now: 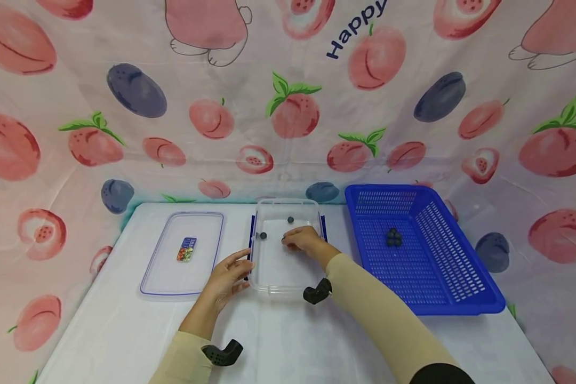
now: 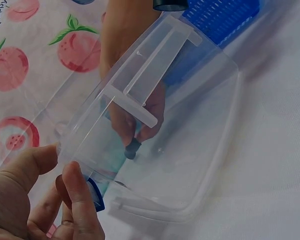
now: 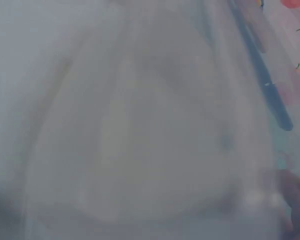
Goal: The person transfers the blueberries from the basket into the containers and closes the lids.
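Observation:
A clear plastic box (image 1: 283,285) with blue side clasps stands in the middle of the table. My left hand (image 1: 228,280) holds its left side by the clasp, with thumb and fingers at the wall (image 2: 55,195). Inside the box, my right hand (image 1: 306,240) pinches a small dark blueberry (image 2: 132,148) between thumb and fingertips, seen through the clear wall in the left wrist view. Two more blueberries sit apart in the box, a far blueberry (image 1: 290,220) and a left blueberry (image 1: 263,236). The right wrist view is hazy, and the pinched berry cannot be made out there.
A blue perforated basket (image 1: 456,224) on the right holds several blueberries (image 1: 393,237) in a cluster. To the left lies a clear lid (image 1: 182,293) with a blue rim and a colourful label (image 1: 186,249). Behind the white table (image 1: 278,341) hangs a fruit-print cloth (image 1: 249,90).

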The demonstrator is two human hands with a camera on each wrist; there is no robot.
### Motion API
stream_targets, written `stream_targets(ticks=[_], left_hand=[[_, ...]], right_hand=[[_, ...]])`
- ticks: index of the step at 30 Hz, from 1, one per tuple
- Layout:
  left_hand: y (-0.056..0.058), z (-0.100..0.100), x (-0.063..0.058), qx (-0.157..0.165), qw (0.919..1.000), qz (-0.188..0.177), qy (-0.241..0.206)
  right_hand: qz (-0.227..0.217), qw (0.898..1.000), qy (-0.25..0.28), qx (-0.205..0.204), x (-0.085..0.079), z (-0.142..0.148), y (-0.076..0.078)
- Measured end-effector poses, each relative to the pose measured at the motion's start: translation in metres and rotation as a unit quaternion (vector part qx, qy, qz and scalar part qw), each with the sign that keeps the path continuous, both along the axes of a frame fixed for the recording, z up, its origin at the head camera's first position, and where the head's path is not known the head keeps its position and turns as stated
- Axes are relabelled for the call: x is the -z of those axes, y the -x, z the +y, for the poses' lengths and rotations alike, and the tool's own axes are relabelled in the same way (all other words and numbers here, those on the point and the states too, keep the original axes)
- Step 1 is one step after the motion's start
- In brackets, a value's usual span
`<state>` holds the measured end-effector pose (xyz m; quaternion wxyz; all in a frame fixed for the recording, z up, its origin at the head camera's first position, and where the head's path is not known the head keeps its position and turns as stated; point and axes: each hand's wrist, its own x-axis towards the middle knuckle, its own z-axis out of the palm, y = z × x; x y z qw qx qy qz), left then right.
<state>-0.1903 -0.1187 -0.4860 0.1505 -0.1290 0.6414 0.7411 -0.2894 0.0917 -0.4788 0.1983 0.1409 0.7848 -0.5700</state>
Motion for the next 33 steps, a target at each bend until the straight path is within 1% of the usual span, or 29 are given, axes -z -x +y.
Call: stream_targets(ticks=[6, 13, 15, 20, 23, 25, 27, 30, 33], left_hand=[[0.000, 0.000, 0.003, -0.001, 1.0000, 0.004, 0.002], [-0.001, -0.001, 0.005, -0.005, 1.0000, -0.001, 0.006], [-0.001, -0.001, 0.005, -0.002, 1.0000, 0.000, 0.006], [0.002, 0.000, 0.005, 0.003, 1.0000, 0.002, 0.004], [0.002, 0.001, 0.005, 0.000, 1.0000, 0.000, 0.005], [0.003, 0.001, 0.005, -0.001, 1.0000, 0.001, 0.005], [0.002, 0.000, 0.004, -0.001, 1.0000, 0.001, 0.005], [0.002, 0.000, 0.003, -0.002, 1.0000, 0.004, 0.005], [0.001, 0.001, 0.003, -0.002, 1.0000, 0.005, 0.005]], right_hand=[[-0.005, 1.000, 0.001, 0.008, 0.003, -0.001, 0.000], [-0.003, 1.000, 0.002, -0.003, 0.004, -0.004, -0.002], [-0.004, 1.000, 0.005, 0.002, 0.004, -0.003, -0.002], [-0.006, 1.000, 0.026, 0.004, 0.001, -0.002, -0.003], [-0.010, 0.999, 0.043, -0.013, -0.002, -0.001, -0.003], [-0.013, 0.998, 0.055, -0.031, -0.005, -0.001, -0.004], [-0.016, 0.996, 0.071, -0.049, -0.013, 0.001, -0.006], [-0.012, 0.992, 0.102, -0.078, -0.030, 0.006, -0.009], [0.010, 0.987, 0.125, -0.103, -0.050, 0.018, -0.011]])
